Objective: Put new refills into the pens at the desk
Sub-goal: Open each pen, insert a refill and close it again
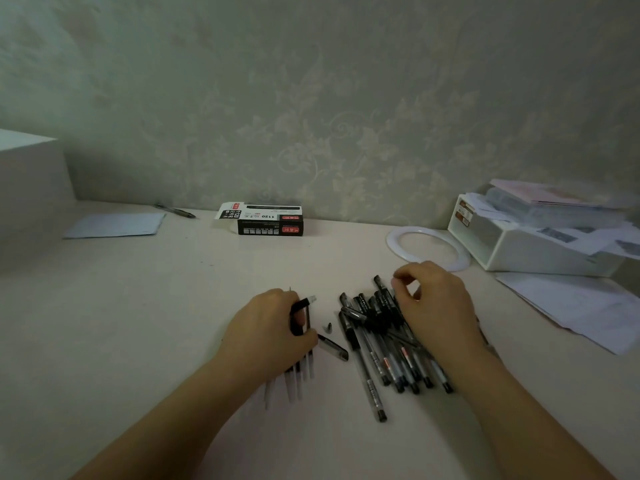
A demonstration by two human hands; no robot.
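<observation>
Gripping pen (300, 315), left hand (268, 327)

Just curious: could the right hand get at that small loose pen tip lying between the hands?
Probably yes. The pen tip lies bare on the desk, just left of the pen pile under the right hand.
</observation>
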